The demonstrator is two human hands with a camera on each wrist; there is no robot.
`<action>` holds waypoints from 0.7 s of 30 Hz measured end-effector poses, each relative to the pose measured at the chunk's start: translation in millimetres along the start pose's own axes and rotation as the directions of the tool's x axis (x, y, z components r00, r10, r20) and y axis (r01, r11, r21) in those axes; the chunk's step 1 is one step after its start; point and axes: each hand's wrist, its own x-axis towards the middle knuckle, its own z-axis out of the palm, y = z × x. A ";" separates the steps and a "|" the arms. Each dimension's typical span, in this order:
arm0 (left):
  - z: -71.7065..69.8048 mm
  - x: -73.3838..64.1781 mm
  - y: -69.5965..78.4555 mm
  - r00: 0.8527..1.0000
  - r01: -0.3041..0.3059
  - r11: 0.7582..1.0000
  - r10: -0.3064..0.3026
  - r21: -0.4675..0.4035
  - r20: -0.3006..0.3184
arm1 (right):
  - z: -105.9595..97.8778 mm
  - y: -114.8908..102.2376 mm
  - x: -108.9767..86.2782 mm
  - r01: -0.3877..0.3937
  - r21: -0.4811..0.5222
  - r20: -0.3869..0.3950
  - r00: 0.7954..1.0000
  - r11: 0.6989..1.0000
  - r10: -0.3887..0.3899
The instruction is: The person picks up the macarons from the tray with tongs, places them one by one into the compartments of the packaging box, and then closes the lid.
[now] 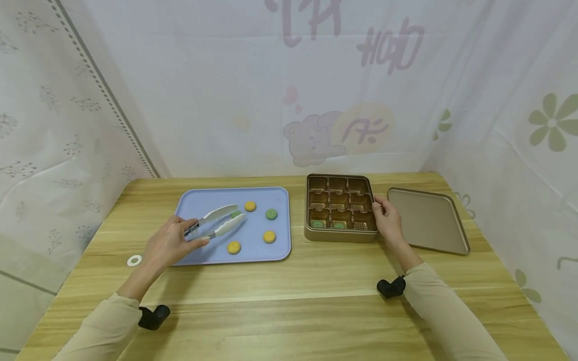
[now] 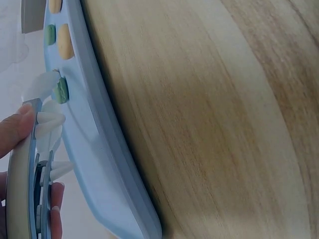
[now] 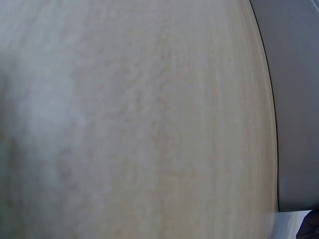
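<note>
My left hand (image 1: 169, 243) holds a pair of tongs (image 1: 219, 214) over the light blue tray (image 1: 203, 253). The two scalloped heads are spread apart, with a green cookie (image 1: 236, 214) between them. In the left wrist view this green cookie (image 2: 61, 90) lies on the tray just by the tips. Another green cookie (image 1: 271, 214) and several yellow cookies (image 1: 269, 236) are spread over the tray. At the right, my right hand (image 1: 388, 219) grips the side rim of a bronze tin box (image 1: 340, 235). Its divided insert has green cookies (image 1: 318, 224) in two front compartments.
The tin's flat lid (image 1: 429, 220) lies to the right of the box, behind my right hand. A white ring (image 1: 134, 260) sits left of the tray on the wooden table (image 1: 289, 306). Printed cloth (image 1: 217, 100) hangs along the back and sides.
</note>
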 end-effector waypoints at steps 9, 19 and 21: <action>0.6 -0.3 0.1 1.000 0.006 1.000 -0.006 0.008 0.019 | -0.3 0.7 -0.4 0.004 -0.008 -0.004 1.000 1.000 -0.004; 2.3 0.5 -1.0 1.000 -0.009 1.000 0.009 0.008 -0.003 | -1.8 0.8 -0.7 0.000 -0.018 0.019 1.000 1.000 0.000; 2.7 0.5 -1.1 1.000 -0.010 1.000 0.010 0.009 -0.007 | -2.0 0.6 -0.5 0.000 -0.024 0.028 1.000 1.000 0.001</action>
